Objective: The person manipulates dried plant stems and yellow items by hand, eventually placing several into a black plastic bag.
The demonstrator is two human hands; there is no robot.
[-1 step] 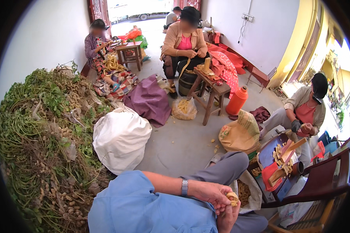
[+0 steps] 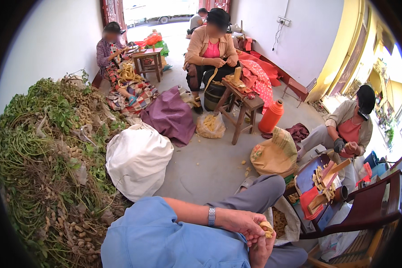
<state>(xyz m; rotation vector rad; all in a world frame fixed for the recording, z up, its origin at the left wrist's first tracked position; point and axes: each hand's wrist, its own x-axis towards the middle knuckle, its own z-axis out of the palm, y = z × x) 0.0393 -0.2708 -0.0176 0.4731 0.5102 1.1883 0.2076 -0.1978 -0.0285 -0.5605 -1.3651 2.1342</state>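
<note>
Nothing appreciable moves since the earlier frame. Left hand (image 2: 242,222), right hand (image 2: 261,250): close together, fingers closed on one yellowish piece (image 2: 267,227); hold unchanged, handling apparently no further along.

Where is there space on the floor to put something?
Mostly bare grey floor lies between the white sack and the tan sack, except yellow scraps near the tan one. Peanut plants crowd the left; yellow pieces crowd the blue tabletop at right.

The head view has shifted only very slightly.
</note>
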